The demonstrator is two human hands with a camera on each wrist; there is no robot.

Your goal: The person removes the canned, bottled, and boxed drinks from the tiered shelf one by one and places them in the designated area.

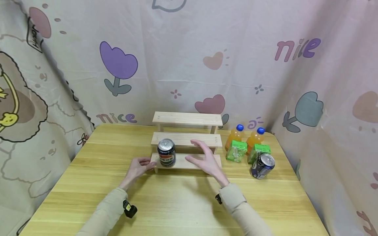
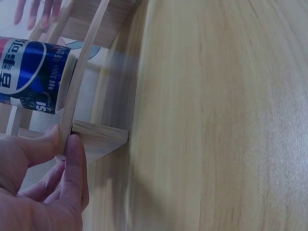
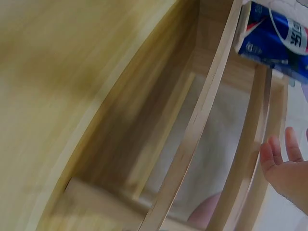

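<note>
A dark blue Pepsi can (image 1: 166,153) stands upright on the lowest step of a three-tier wooden shelf (image 1: 186,139), near that step's left end. My left hand (image 1: 138,168) pinches the left end of the lowest board between thumb and fingers, as the left wrist view shows with the board edge (image 2: 72,103) between them. My right hand (image 1: 206,160) is over the right part of the lower steps, thumb and fingers spread apart with nothing between them. In the right wrist view the can (image 3: 276,41) is apart from the right hand (image 3: 288,168).
Right of the shelf stand two orange drink bottles (image 1: 235,137) with blue caps. Before them are two green drink cartons (image 1: 237,151) and a second dark can (image 1: 262,166), close together. A patterned curtain (image 1: 177,65) hangs behind the wooden table (image 1: 177,203).
</note>
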